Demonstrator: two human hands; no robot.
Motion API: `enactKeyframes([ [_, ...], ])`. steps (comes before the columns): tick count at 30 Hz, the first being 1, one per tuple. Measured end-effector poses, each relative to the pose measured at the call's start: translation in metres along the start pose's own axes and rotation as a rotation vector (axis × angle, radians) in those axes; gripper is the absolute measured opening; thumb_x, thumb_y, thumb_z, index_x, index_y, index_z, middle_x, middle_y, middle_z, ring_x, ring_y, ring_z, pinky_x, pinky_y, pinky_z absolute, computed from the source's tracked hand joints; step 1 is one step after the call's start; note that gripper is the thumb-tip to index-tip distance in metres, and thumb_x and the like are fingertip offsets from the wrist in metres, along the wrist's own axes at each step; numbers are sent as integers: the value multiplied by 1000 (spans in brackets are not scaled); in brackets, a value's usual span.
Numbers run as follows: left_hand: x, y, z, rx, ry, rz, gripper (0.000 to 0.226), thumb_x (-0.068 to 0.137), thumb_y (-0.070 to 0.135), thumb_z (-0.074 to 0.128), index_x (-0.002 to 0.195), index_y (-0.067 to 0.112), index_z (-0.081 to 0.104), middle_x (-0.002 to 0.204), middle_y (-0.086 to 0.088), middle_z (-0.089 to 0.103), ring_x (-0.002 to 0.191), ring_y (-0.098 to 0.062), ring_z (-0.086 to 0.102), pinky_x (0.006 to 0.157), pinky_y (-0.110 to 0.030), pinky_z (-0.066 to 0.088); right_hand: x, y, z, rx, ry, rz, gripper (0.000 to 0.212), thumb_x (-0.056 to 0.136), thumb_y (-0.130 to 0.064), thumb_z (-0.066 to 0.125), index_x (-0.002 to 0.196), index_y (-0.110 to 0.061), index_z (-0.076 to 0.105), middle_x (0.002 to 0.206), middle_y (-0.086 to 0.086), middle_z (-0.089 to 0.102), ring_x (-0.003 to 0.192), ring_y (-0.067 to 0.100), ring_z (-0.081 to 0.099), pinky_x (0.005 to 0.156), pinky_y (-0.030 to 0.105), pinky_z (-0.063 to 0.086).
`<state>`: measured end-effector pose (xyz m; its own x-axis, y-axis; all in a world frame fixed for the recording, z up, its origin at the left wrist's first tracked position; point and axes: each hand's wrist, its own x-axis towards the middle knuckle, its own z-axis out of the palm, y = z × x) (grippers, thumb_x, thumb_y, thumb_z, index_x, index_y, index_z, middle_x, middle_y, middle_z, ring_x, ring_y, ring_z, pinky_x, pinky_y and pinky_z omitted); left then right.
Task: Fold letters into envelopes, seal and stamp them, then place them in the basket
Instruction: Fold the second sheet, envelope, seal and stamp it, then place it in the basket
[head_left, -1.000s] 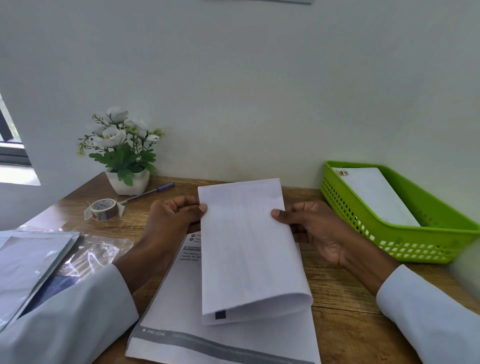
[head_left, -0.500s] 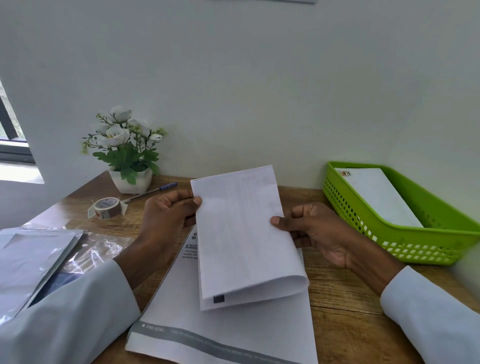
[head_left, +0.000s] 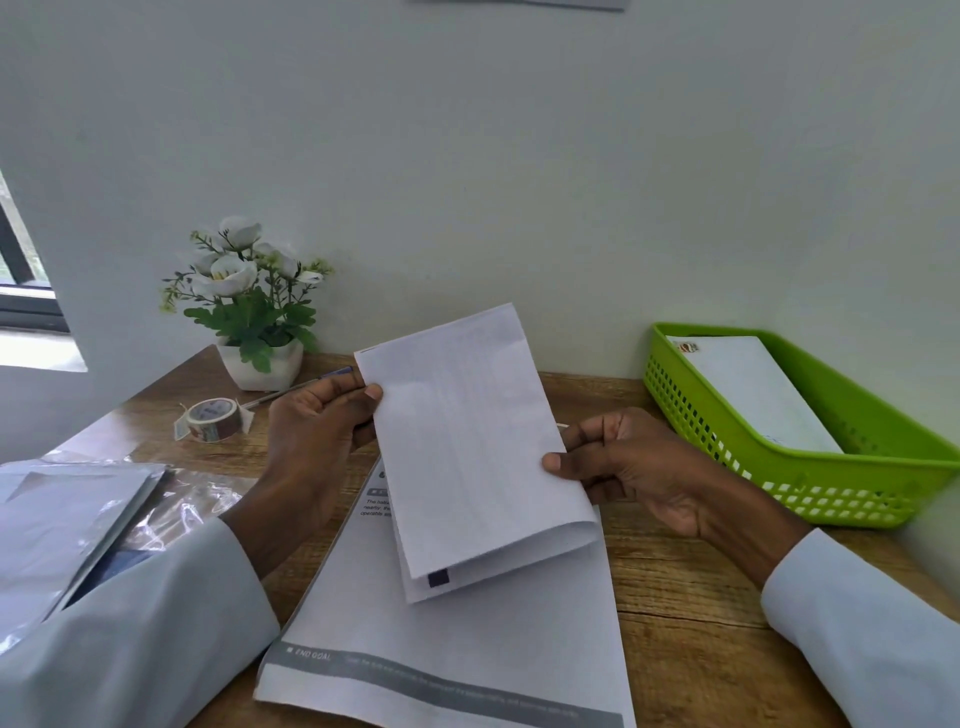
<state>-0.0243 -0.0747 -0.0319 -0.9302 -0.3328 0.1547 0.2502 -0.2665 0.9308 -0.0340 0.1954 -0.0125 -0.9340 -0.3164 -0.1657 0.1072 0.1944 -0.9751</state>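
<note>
Head view. Wooden desk (head_left: 675, 597) set against a plain pale wall (head_left: 519, 156); a window edge shows at far left.

Folded letter (head_left: 467, 447): white sheet, folded over, fold at the near end, held raised above the desk and tilted with its top toward the right. A small dark square shows on the inner layer near the fold.

Left hand (head_left: 311, 447): grasps the letter's left edge near the top, thumb on the front face, fingers curled behind the sheet.

Right hand (head_left: 623, 467): grasps the right edge lower down, thumb on the front, fingers curled behind.

Flat sheet (head_left: 457, 649): lies on the desk under the held letter, printed side up, grey band along its near edge.

Green basket (head_left: 779, 467): on the desk at right, against the wall. One white envelope (head_left: 753, 395) lies inside, with a small coloured mark at its far corner.

Left of the hands: tape roll (head_left: 210, 418) on the desk, a pen (head_left: 291, 392) behind it, a potted white-flower plant (head_left: 249, 312) by the wall. Near left: clear plastic packet of envelopes (head_left: 62, 525), partly under the left sleeve (head_left: 130, 639).
</note>
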Motion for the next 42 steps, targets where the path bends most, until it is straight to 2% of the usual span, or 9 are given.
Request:
enactKeyframes([
  [15,6,-1,-5,-66,78,-36,14,91,3,62,103,5,69,96,-4,76,85,-15,74,71,-23,61,-1,0,-5,-51,60,-41,36,70,-5,85,101,5,70,89,15,76,72,18,70,59,26,57],
  [17,7,-1,-6,-88,83,-44,15,92,3,61,105,5,68,98,-4,76,88,-16,73,73,-24,61,-2,-1,-5,-48,33,-38,33,70,-2,84,100,2,71,90,13,77,76,18,72,67,29,60],
  [19,8,-1,-7,-100,71,-58,17,92,3,60,107,5,67,100,-5,75,90,-17,73,73,-24,61,-2,-1,-5,-34,41,-45,26,71,2,82,95,1,71,83,10,77,71,16,73,60,26,60],
  [21,9,-1,-9,-103,45,-82,18,93,3,59,109,4,66,100,-7,75,88,-16,72,70,-24,61,-1,-3,-7,14,116,-89,22,72,1,81,92,0,71,82,8,77,69,15,71,55,24,56],
  [26,9,-2,-8,-75,-141,-221,15,92,3,59,105,6,65,93,-10,72,76,-16,68,62,-25,61,6,-4,-19,318,280,-189,28,78,-14,75,103,-3,73,101,12,76,86,20,69,68,30,58],
  [30,9,-5,-5,21,-227,-278,29,85,8,64,114,6,65,107,-12,74,90,-25,69,75,-35,61,8,-3,-24,357,254,-162,35,82,-11,71,115,0,70,114,17,73,91,22,70,71,28,60],
  [34,5,-3,-8,169,-325,-319,30,80,13,69,110,9,70,106,-14,75,97,-31,68,92,-47,51,7,-3,-25,344,239,-140,38,81,-10,71,116,3,69,117,20,71,99,30,65,89,38,52],
  [39,-2,-7,-2,164,-440,-316,36,76,10,71,112,7,69,105,-15,75,89,-28,74,69,-33,61,5,4,-17,405,201,-138,43,80,-9,73,121,0,66,115,18,72,106,34,69,91,47,57],
  [42,2,-11,-4,134,-378,-243,42,75,13,72,116,5,66,108,-14,74,94,-29,73,72,-34,61,3,4,-15,337,147,-137,42,77,-8,73,118,-3,68,114,16,73,105,31,70,89,42,58],
])
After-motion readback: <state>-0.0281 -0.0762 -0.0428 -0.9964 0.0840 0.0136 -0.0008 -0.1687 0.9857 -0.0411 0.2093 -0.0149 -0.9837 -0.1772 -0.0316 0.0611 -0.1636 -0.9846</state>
